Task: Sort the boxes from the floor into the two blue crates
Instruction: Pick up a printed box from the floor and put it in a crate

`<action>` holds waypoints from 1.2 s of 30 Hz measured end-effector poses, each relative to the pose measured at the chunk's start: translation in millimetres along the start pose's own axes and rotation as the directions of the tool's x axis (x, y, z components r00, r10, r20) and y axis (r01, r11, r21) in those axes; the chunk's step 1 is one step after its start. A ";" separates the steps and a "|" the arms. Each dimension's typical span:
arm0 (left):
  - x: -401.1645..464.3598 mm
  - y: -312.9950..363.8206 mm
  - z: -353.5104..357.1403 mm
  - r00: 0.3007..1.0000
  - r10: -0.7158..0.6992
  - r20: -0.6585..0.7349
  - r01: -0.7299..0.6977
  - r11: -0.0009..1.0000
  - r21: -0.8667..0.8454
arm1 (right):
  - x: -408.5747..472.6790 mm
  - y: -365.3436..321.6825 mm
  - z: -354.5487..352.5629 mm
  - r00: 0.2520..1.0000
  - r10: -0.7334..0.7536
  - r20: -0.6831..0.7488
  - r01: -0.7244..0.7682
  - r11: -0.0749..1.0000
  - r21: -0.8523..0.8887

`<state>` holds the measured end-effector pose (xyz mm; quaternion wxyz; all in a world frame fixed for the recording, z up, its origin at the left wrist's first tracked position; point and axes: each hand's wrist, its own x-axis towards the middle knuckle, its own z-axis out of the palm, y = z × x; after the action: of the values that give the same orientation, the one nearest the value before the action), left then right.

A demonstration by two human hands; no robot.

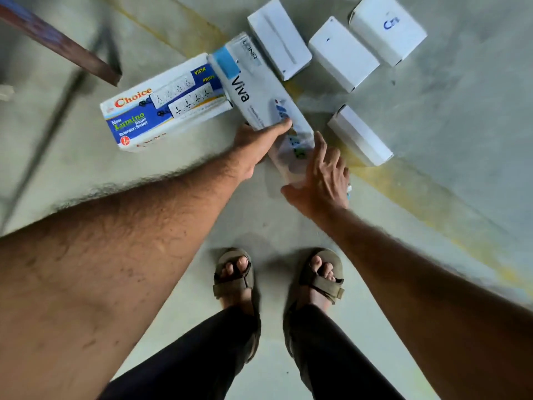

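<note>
Head view shows the long Viva box [253, 90] lying slantwise on the concrete floor [432, 125] just ahead of my feet. My left hand [256, 142] grips its left edge, fingers curled onto the top. My right hand [320, 180], fingers spread, rests on its near end. Beside it lies the Choice box [161, 108].

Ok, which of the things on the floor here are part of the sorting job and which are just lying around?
Part of the job:
Viva box, under both hands: left hand, right hand
Choice box
four white boxes

Just lying about:
brown bar, top left
yellow floor line

No blue crates are in view.
</note>
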<state>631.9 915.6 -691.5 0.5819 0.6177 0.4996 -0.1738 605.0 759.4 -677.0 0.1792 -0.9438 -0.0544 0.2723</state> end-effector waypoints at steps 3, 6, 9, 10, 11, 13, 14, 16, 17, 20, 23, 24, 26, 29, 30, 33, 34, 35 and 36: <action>-68.5 44.5 -12.6 0.998 0.047 -0.045 -0.046 0.998 0.030 | -65.5 -16.5 -67.8 0.999 -0.019 -0.029 0.018 1.000 -0.012; -147.5 91.2 -30.9 0.990 0.105 -0.097 -0.106 0.994 0.000 | -128.8 -43.1 -145.7 0.996 -0.029 -0.082 0.029 1.000 -0.002; -233.8 148.2 -44.5 0.979 0.139 -0.148 -0.151 0.985 -0.079 | -179.0 -69.2 -228.7 0.985 -0.027 -0.169 0.021 0.999 -0.036; -276.6 171.1 -51.0 0.978 0.175 -0.116 -0.187 0.977 -0.100 | -206.3 -79.9 -267.2 0.973 -0.012 -0.229 0.001 0.999 -0.049; -313.6 191.5 -55.9 0.975 0.210 -0.076 -0.217 0.971 -0.101 | -229.8 -89.7 -297.7 0.961 0.012 -0.277 -0.027 0.998 -0.052; -349.6 206.1 -64.3 0.963 0.265 -0.058 -0.271 0.950 -0.156 | -253.9 -100.2 -324.2 0.946 0.048 -0.322 -0.075 0.995 -0.073; -376.2 213.1 -70.2 0.953 0.299 -0.042 -0.301 0.936 -0.183 | -273.1 -108.0 -345.3 0.937 0.059 -0.343 -0.095 0.991 -0.090; -435.0 228.3 -77.7 0.931 0.364 0.004 -0.358 0.919 -0.168 | -313.1 -121.9 -378.7 0.914 0.079 -0.399 -0.156 0.974 -0.163; -461.2 234.6 -80.3 0.914 0.404 0.021 -0.397 0.906 -0.148 | -331.1 -129.2 -391.0 0.904 0.082 -0.420 -0.174 0.967 -0.186; -541.1 251.5 -87.1 0.880 0.456 0.133 -0.438 0.887 -0.148 | -398.1 -143.6 -433.5 0.854 0.123 -0.506 -0.234 0.958 -0.163; -612.5 265.0 -81.4 0.834 0.497 0.241 -0.474 0.868 -0.149 | -464.7 -141.3 -470.8 0.781 0.180 -0.599 -0.303 0.947 -0.111; -635.9 266.9 -78.2 0.789 0.546 0.281 -0.526 0.837 -0.151 | -487.6 -137.1 -482.7 0.753 0.207 -0.625 -0.333 0.939 -0.090; -685.1 267.4 -67.7 0.643 0.715 0.276 -0.725 0.684 -0.084 | -533.5 -124.6 -506.6 0.680 0.265 -0.683 -0.406 0.912 -0.050; -746.2 260.7 -54.4 0.204 0.931 0.302 -0.973 0.160 0.166 | -598.5 -98.7 -530.3 0.585 0.358 -0.728 -0.507 0.862 0.017; -766.4 256.8 -47.7 -0.010 0.929 0.369 -0.980 -0.082 0.181 | -622.4 -86.4 -536.8 0.551 0.386 -0.740 -0.540 0.841 0.037; -813.8 247.8 -18.0 -0.450 0.631 0.632 -0.817 -0.577 -0.006 | -688.3 -48.8 -551.3 0.493 0.414 -0.766 -0.594 0.803 0.051; -830.7 245.4 -5.9 -0.508 0.491 0.708 -0.755 -0.649 -0.091 | -711.1 -34.8 -553.3 0.473 0.426 -0.771 -0.609 0.791 0.063; -850.8 241.7 8.8 -0.536 0.360 0.764 -0.700 -0.695 -0.164 | -736.2 -18.9 -554.3 0.446 0.443 -0.778 -0.626 0.776 0.083; -871.7 238.1 24.5 -0.544 0.250 0.801 -0.647 -0.733 -0.210 | -760.1 -3.1 -554.8 0.419 0.454 -0.786 -0.640 0.762 0.100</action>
<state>452.2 574.0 125.9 0.1815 0.7724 -0.6017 0.0913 258.0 438.8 136.9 -0.0184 -0.9422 0.3108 -0.1240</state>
